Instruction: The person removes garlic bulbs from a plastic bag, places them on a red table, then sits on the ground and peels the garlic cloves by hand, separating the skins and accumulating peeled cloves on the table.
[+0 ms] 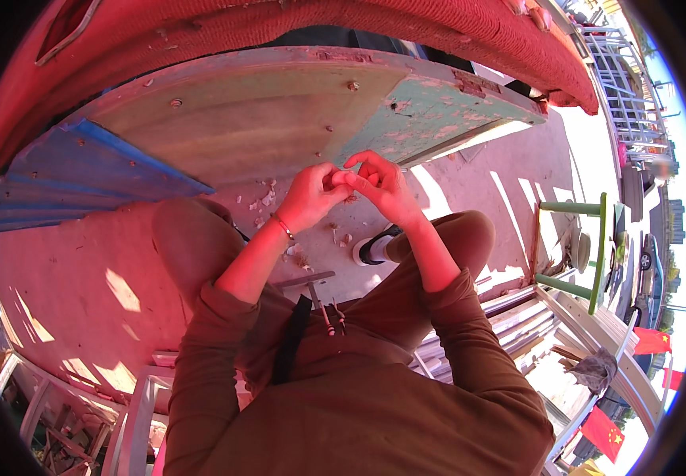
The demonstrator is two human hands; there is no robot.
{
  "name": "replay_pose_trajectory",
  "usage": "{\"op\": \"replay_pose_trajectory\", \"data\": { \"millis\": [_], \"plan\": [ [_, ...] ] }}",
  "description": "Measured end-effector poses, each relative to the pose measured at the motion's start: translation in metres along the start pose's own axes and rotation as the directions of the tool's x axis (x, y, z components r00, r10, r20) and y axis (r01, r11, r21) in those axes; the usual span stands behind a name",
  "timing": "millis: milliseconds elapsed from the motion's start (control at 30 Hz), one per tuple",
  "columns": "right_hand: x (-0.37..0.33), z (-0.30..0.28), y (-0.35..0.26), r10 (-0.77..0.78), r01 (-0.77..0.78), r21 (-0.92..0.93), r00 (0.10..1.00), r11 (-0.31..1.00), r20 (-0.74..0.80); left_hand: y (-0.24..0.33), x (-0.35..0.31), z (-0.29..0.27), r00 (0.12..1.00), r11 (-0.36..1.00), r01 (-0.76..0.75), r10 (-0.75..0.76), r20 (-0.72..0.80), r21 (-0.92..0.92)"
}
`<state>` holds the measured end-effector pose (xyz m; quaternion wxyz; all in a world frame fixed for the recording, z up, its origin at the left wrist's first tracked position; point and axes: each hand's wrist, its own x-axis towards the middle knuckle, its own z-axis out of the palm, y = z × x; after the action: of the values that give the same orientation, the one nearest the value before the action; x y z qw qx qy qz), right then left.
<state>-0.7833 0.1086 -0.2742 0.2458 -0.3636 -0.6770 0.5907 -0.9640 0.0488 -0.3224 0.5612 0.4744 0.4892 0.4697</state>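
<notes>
My left hand (pixel 311 195) and my right hand (pixel 376 187) meet in front of my knees, fingertips pinched together. Both are closed around something small and pale between the thumbs and fingers, too hidden to name. A bracelet circles my left wrist. Under my hands, pale flakes and scraps (pixel 267 195) lie scattered on the floor, with more small bits near my shoe. By my lap is a dark flat bar (pixel 305 279) with a slim shaft, and beside it a thin tool (pixel 330 324) with reddish ends.
A worn board (pixel 232 127) studded with bolts stands ahead, with a blue corrugated sheet (pixel 81 178) at its left. Red ribbed cloth (pixel 279 32) hangs above it. A green-framed chair (pixel 597 246) is at right; white frames (pixel 141 412) and stacked strips (pixel 509 325) lie around me.
</notes>
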Motion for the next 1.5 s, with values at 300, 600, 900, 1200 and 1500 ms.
{"op": "replay_pose_trajectory", "data": {
  "millis": [300, 600, 900, 1200, 1500],
  "plan": [
    [-0.006, 0.014, 0.013, -0.277, 0.247, -0.301, 0.959, 0.921, -0.061, 0.003, -0.007, 0.007, 0.975, 0.953, -0.215, 0.197, 0.101, 0.214],
    [0.002, 0.016, 0.038, -0.277, 0.236, -0.206, 0.939, 0.95, -0.204, -0.008, -0.008, 0.022, 0.911, 0.861, -0.391, 0.412, 0.006, 0.324],
    [0.003, -0.004, -0.005, 0.226, -0.205, 0.45, 0.974, 0.869, 0.007, 0.009, -0.004, 0.003, 1.0, 1.0, -0.021, 0.02, -0.015, -0.022],
    [0.0, 0.0, -0.001, -0.036, 0.022, 0.163, 0.996, 0.986, 0.082, 0.015, -0.006, -0.003, 0.988, 0.995, 0.066, -0.054, 0.145, -0.078],
    [-0.001, 0.002, 0.004, -0.104, 0.103, -0.083, 0.994, 0.991, -0.011, 0.005, -0.001, 0.001, 0.998, 0.991, -0.054, 0.049, 0.046, 0.125]
  ]
}}
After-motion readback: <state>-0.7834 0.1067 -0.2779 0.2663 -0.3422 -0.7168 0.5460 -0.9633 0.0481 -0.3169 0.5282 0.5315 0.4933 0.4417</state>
